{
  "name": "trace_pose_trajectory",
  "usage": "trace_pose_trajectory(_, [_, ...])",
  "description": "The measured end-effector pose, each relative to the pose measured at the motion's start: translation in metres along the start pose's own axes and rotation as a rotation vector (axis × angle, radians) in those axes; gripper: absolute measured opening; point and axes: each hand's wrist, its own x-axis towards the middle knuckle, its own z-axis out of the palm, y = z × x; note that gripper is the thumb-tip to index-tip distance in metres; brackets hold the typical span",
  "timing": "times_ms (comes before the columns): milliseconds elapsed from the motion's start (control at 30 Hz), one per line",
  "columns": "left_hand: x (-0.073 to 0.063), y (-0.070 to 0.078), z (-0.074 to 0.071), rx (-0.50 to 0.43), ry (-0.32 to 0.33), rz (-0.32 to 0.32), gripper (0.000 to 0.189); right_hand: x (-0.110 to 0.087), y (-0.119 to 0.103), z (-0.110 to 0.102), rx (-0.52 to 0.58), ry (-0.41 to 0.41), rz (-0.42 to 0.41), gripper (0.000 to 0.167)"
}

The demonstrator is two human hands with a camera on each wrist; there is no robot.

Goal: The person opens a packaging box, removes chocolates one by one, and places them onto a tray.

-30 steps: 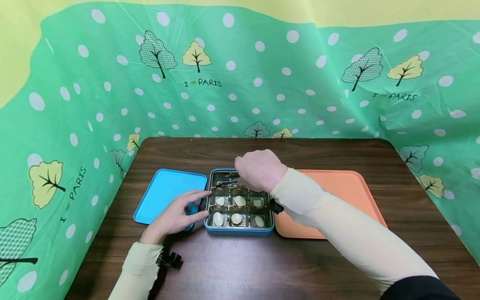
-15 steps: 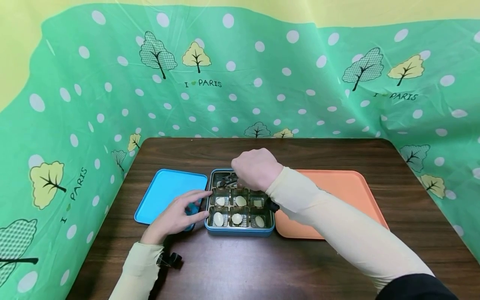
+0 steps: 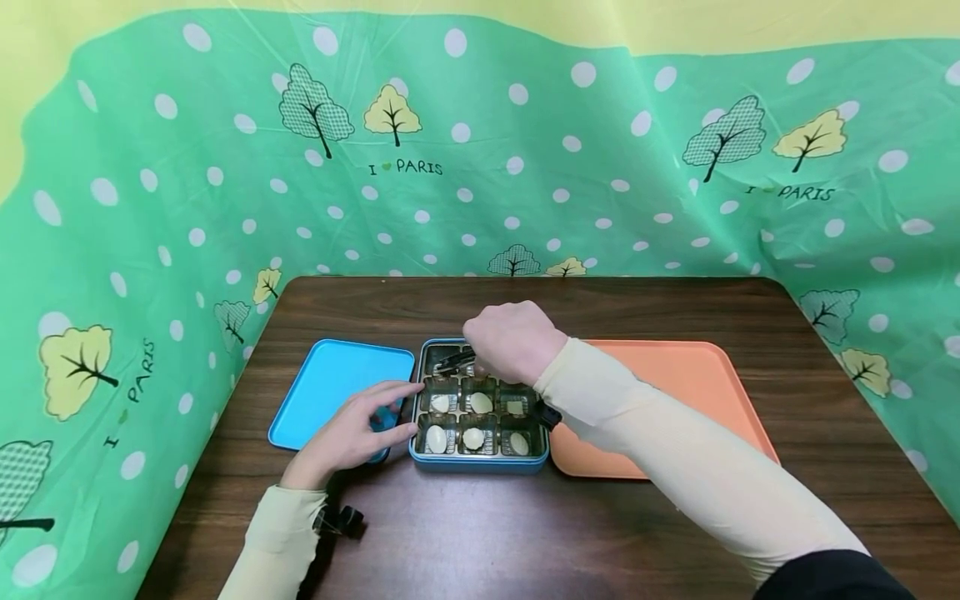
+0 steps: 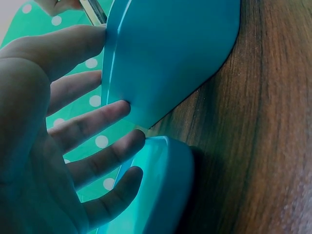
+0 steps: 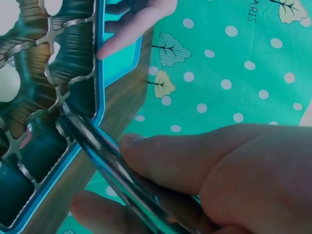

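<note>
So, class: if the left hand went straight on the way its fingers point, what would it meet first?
Probably the side of the blue box. The left hand has its thumb right at that wall, though firm contact is hard to judge.

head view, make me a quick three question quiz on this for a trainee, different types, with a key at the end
1. True or false: the divided box sits between the blue tray and the orange tray.

2. What does the right hand hold?
A. the blue tray
B. a slim metal tool
C. the orange tray

3. In the head view, how many pale pieces show in the bottom row of the box?

Key
1. True
2. B
3. Three
</note>
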Motion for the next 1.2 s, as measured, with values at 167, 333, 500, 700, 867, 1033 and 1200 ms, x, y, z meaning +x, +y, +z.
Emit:
trace_pose_trajectory(167, [0.0,0.0,0.0,-0.001,0.003,0.007,0.058,-0.003,0.0,0.0,0.039,-0.018,0.008,0.012])
trace_pose_trajectory(333, [0.0,-0.001,0.001,-0.002,0.001,0.011,0.058,-0.005,-0.002,-0.004,0.035,0.026,-0.006,0.011])
trace_pose_trajectory(500, [0.0,-0.001,0.0,-0.003,-0.004,0.008,0.059,-0.006,-0.005,-0.009,-0.018,0.09,-0.013,0.015])
trace_pose_trajectory(700, [0.0,0.001,0.0,0.006,-0.014,-0.011,0.06,-0.003,-0.011,-0.01,-0.066,0.134,-0.024,0.024])
trace_pose_trajectory(867, [0.001,0.002,0.0,0.011,-0.015,-0.009,0.06,-0.002,-0.014,-0.008,-0.086,0.138,-0.032,0.021])
trace_pose_trajectory(1033, [0.001,0.002,-0.001,0.007,-0.012,0.001,0.06,-0.001,-0.011,-0.007,-0.068,0.111,-0.023,0.022])
trace_pose_trajectory(1200, [0.0,0.002,-0.001,0.005,-0.009,0.004,0.061,-0.002,-0.006,-0.005,-0.027,0.085,-0.013,0.018])
